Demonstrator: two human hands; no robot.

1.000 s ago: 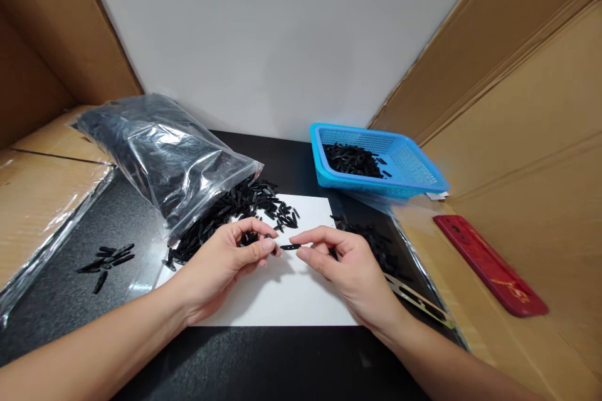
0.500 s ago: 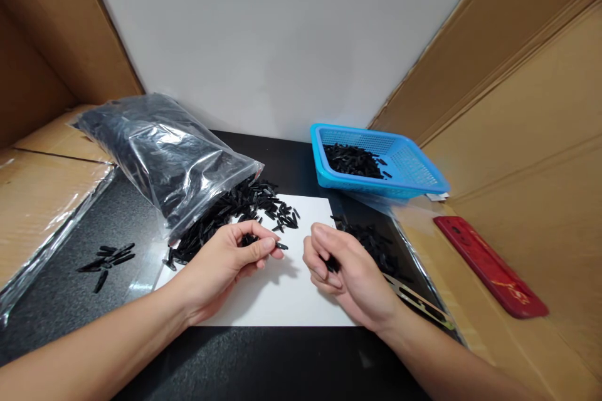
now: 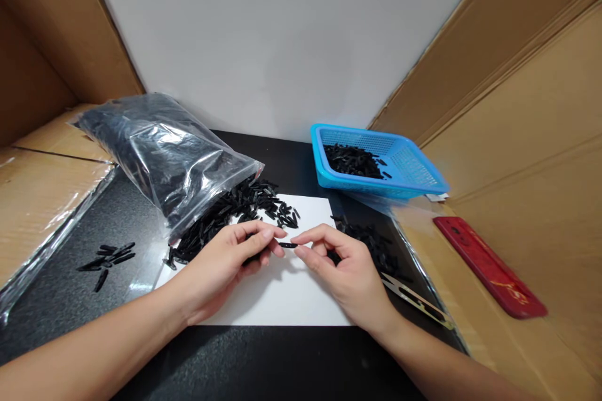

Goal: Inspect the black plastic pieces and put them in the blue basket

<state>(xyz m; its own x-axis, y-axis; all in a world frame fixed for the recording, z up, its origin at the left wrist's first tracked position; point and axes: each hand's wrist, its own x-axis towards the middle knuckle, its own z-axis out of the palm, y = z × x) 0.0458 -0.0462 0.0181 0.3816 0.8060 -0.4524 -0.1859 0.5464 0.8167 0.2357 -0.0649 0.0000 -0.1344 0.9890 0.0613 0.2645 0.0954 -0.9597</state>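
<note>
One small black piece (image 3: 287, 245) spans the gap between my two hands above a white sheet (image 3: 282, 301). My left hand (image 3: 244, 257) pinches its left end and has more black pieces tucked in the palm. The thumb and forefinger of my right hand (image 3: 338, 263) close on its right end, with dark pieces partly hidden under the curled fingers. Behind my left hand, a heap of black pieces (image 3: 207, 225) spreads over the sheet by the mouth of a clear plastic bag (image 3: 164, 144).
A blue basket (image 3: 414, 166) with black pieces stands at the back right. More pieces (image 3: 376, 244) lie right of the sheet, near a metal strip (image 3: 418, 304). A red object (image 3: 489, 266) rests on cardboard. Several pieces (image 3: 106, 260) lie at the left.
My right hand has uncurled its thumb and forefinger and taken hold of the piece held by my left hand. The left hand has barely moved.
</note>
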